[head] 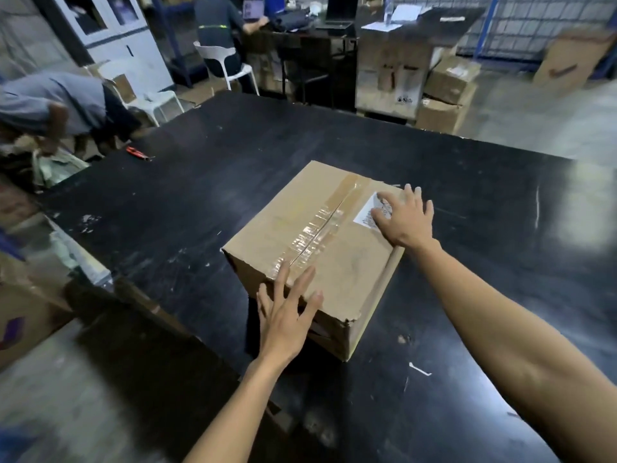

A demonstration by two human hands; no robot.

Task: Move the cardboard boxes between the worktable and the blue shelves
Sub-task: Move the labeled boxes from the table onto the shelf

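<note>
Cardboard box sat on black worktable. Left hand spread flat over near corner, nothing held. Right hand spread on far top edge. Both sides should be gripped low before box is lifted.

Matt cardboard box, glossy tape; scuffed black worktable.

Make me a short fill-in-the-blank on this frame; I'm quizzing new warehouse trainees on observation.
1. The cardboard box sits on the black ____.
2. The right hand partly covers a white ____ on the box top.
3. The box's top seam is sealed with clear ____.
4. Both hands have ____ fingers; the left hand is at the near edge.

Answers: worktable; label; tape; spread
</note>
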